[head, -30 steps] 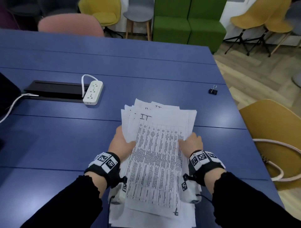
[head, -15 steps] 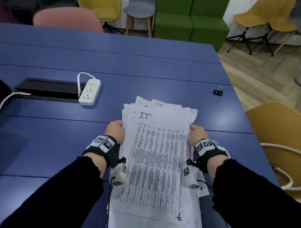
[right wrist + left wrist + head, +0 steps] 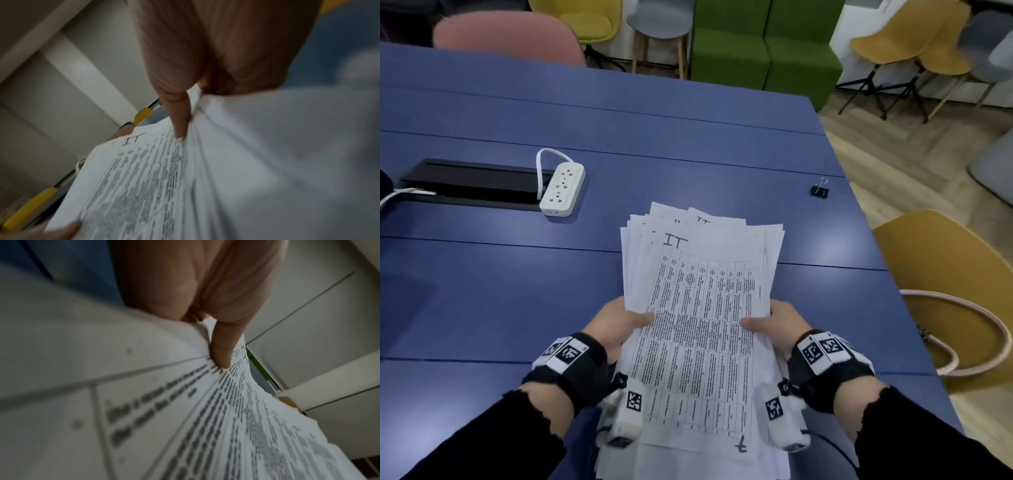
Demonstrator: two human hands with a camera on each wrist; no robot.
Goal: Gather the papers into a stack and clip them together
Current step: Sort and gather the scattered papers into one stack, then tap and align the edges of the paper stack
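Observation:
A loose stack of printed papers (image 3: 702, 308), its top sheet a table marked "IT", is lifted off the blue table (image 3: 517, 291) and tilted toward me, with uneven top edges. My left hand (image 3: 619, 323) grips the stack's left edge, thumb on top. My right hand (image 3: 774, 323) grips the right edge the same way. The left wrist view shows my left hand (image 3: 218, 344) with its thumb pressing the papers (image 3: 205, 426). In the right wrist view my right hand (image 3: 180, 113) pinches the papers (image 3: 154, 186). A black binder clip (image 3: 819, 189) lies on the table far right, apart from both hands.
A white power strip (image 3: 562, 189) and a black cable tray (image 3: 472, 183) sit at the left. A yellow chair (image 3: 941, 291) with a white cord stands by the table's right edge. More chairs and a green sofa (image 3: 760, 44) stand beyond the far edge.
Both hands have slid from the stack's upper sides down to its middle. The stack has risen off the table and tilted up, thumbs now on top.

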